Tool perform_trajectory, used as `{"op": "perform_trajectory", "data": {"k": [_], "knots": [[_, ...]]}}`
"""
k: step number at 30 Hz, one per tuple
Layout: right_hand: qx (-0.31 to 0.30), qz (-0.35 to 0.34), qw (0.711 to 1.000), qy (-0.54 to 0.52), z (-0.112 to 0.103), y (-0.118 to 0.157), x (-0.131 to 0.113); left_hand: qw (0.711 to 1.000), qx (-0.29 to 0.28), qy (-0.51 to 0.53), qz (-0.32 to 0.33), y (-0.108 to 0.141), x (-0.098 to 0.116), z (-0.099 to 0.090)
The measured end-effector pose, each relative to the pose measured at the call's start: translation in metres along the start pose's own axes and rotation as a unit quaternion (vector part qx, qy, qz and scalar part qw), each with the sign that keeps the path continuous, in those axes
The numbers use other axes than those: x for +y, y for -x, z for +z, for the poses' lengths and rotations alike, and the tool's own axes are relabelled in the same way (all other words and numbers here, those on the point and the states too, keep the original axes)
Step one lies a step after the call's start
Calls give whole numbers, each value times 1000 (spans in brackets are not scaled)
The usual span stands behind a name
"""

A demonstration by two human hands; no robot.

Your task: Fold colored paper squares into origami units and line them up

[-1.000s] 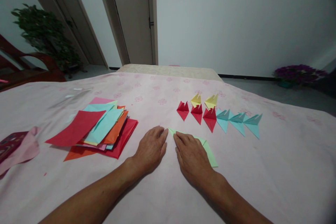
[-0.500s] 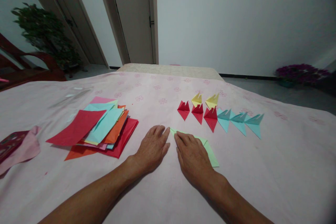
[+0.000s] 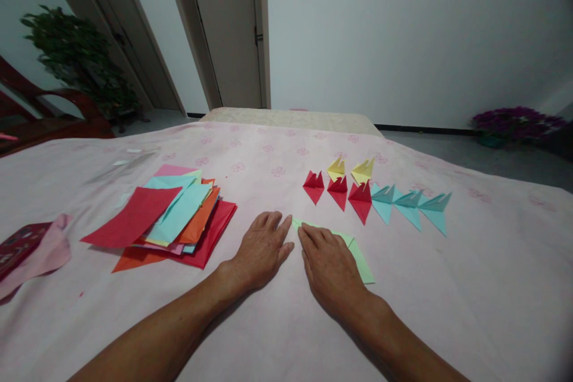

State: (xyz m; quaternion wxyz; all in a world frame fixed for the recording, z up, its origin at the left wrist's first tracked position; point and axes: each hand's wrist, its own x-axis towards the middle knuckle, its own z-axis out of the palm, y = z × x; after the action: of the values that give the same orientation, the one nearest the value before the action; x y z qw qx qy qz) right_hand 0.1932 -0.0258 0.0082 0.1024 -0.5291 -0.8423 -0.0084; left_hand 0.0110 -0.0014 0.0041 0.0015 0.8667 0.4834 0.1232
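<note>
A partly folded sheet of light green paper [image 3: 360, 259] lies flat on the cloth, its narrow tip pointing left. Over most of it rests my right hand [image 3: 331, 262], fingers stretched out and pressing down on the paper, hiding its middle. My left hand [image 3: 265, 250] lies on the cloth just left of the tip, its fingers extended and the index fingertip at the tip. Beyond my right hand stand folded paper birds in a group: red ones [image 3: 337, 191], yellow ones [image 3: 362, 171] and light blue ones [image 3: 408, 206].
On the left is a loose pile of coloured paper sheets [image 3: 134, 218]. A dark red packet [image 3: 22, 245] with pink cloth or paper lies at the far left edge. Pink flowered tablecloth [image 3: 268, 340] covers the table. Behind are a door [image 3: 228, 30] and a plant [image 3: 71, 54].
Very little differs. My left hand has shifted very slightly to the right at the paper's tip. My right hand stays pressed on the green paper.
</note>
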Motion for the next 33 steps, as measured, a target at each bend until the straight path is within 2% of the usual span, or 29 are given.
{"op": "perform_trajectory", "data": {"k": [13, 19, 22, 33], "knots": [[19, -19, 999, 27, 7, 2, 3, 1000, 7, 7, 1, -1, -2, 4], [13, -21, 999, 28, 5, 3, 1, 998, 29, 45, -44, 1, -3, 6], [12, -22, 999, 29, 4, 3, 1, 998, 38, 40, -44, 2, -4, 9], [2, -18, 1000, 22, 0, 2, 0, 999, 5, -18, -27, 1, 0, 6]]}}
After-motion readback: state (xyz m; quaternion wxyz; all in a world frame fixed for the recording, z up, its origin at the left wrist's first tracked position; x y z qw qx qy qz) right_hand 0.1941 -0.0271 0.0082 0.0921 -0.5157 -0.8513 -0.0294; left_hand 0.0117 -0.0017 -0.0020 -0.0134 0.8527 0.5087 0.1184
